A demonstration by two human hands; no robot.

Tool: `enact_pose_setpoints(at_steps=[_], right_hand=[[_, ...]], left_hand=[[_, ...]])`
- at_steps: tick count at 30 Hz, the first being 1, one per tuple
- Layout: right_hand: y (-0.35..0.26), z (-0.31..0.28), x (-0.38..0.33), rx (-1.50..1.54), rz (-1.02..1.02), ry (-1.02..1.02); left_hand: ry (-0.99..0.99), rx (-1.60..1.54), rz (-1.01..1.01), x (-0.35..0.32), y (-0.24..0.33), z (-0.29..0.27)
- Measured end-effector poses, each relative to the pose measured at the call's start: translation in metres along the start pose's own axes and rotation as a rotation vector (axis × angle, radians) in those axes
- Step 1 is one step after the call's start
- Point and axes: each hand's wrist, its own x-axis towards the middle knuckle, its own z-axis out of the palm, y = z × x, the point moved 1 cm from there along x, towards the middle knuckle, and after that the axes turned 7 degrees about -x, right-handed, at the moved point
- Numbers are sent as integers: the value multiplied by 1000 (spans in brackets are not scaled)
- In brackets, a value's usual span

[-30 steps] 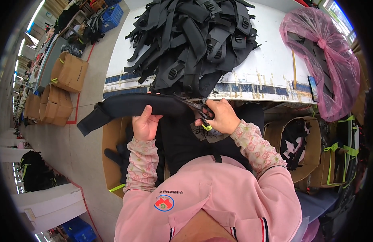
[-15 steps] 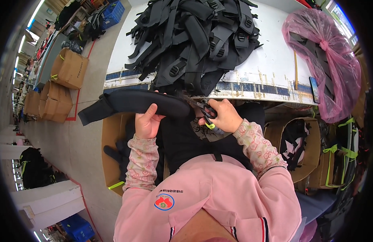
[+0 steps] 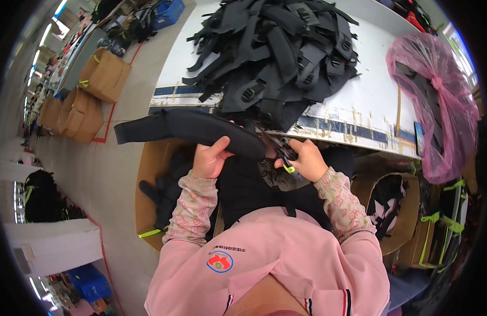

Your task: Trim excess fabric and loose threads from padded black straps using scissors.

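My left hand (image 3: 211, 158) grips a long black padded strap (image 3: 186, 128), held level just in front of the table edge with its free end pointing left. My right hand (image 3: 305, 159) is closed around small scissors (image 3: 282, 155) with a yellow-green handle, the blades at the strap's right end. A big heap of black padded straps (image 3: 278, 50) lies on the white table (image 3: 375, 100) just beyond both hands. My pink sleeves come up from the lower edge.
A pink plastic bag of black parts (image 3: 438, 100) sits at the table's right end. Open cardboard boxes with black pieces stand under my left arm (image 3: 151, 179) and at the right (image 3: 396, 210). More cartons (image 3: 101, 76) line the floor at left.
The strap has risen and slid left, with my left hand's grip shifting nearer its right end. My right hand stays with the scissors at that end.
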Motion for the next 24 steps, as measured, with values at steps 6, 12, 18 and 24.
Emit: enact_pose_setpoints(at_steps=[6,12,18,24], right_hand=[[8,-10,6,219,-15,149],[29,-73,67,437,232,452],[63,-102,170,75,242,609],[81,-135,261,64,509,667]], left_hand=[[77,-4,90,-8,0,-20],[520,-349,280,-47,-10,-136],[890,-463,-94,-67,-42,-217],[545,-247,-96,-16,-20,-147]])
